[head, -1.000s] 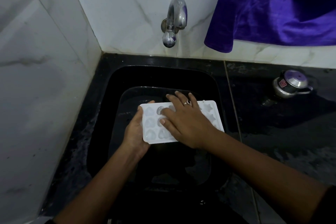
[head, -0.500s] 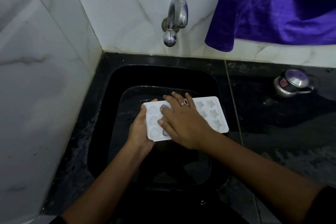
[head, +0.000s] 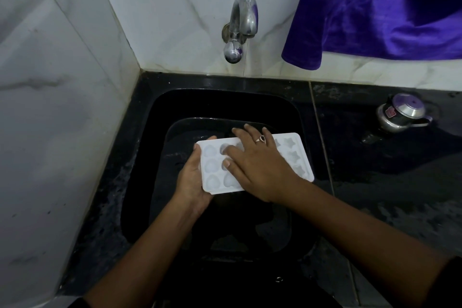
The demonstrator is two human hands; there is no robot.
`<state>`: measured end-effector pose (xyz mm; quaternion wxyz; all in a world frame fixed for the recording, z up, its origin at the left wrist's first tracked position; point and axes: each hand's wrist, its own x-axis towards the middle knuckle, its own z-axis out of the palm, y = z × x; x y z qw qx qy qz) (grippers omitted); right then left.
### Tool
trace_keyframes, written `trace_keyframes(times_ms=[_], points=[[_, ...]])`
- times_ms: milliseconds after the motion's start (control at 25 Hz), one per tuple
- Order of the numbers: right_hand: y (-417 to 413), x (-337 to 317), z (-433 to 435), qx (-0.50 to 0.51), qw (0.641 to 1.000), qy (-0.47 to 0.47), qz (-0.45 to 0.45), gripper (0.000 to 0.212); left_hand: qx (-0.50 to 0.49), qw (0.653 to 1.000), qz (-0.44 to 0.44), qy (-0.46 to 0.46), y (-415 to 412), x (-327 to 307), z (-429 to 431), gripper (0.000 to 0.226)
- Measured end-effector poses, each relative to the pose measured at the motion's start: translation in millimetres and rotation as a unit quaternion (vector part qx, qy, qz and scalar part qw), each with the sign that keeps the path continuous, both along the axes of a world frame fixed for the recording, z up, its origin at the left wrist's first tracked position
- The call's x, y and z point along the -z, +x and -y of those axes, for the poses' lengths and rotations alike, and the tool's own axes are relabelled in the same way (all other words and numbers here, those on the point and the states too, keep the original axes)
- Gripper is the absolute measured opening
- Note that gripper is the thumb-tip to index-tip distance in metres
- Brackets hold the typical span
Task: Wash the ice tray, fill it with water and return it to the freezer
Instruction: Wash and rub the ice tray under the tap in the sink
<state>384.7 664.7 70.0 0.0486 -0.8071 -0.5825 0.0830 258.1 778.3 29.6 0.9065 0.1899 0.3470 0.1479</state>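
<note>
Purple cloth point(head: 370, 7), lidded steel pot point(head: 403, 113).

1. Right hand point(head: 260, 165): one ring point(head: 260, 139) worn, a silver-toned band with a dark setting.
2. Left hand point(head: 192, 182): bare; thumbnail trimmed short.
3. Left forearm point(head: 150, 245) and right forearm point(head: 350, 227): uncovered along their visible length.
4. Right sleeve point(head: 450, 282): dark fabric, edge only, at the lower right corner.
5. Left sleeve point(head: 80, 304): dark, barely visible at the bottom edge.

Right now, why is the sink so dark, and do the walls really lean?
Head view: dim light, black sink swallows it, white ice tray stands out; tap glints with purple from the cloth; wide-angle lens tilts the wall lines.
</note>
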Motion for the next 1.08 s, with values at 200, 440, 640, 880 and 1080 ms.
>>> trace_keyframes(times_ms=[200,440,640,880,1080], points=[[3.4,-4.5,-5.0,0.001,1.000,-0.001,0.018,0.054,0.009,1.000,-0.009,0.025,0.9,-1.2,3.6,0.049],[-2.4,0.8,2.9,0.002,1.000,0.002,0.009,0.049,0.015,1.000,-0.003,0.020,-3.2,1.6,1.9,0.050],[-8.1,-0.7,-3.7,-0.011,1.000,0.012,0.009,0.050,0.007,1.000,0.015,-0.013,1.0,-4.8,2.6,0.048],[-6.4,-1.5,-5.6,-0.013,1.000,0.008,0.024,0.050,0.003,0.999,0.023,-0.025,0.8,-8.3,2.8,0.047],[2.4,-4.8,-2.2,-0.012,0.999,0.011,0.032,0.049,0.005,1.000,0.021,-0.009,-2.9,-9.6,4.1,0.049]])
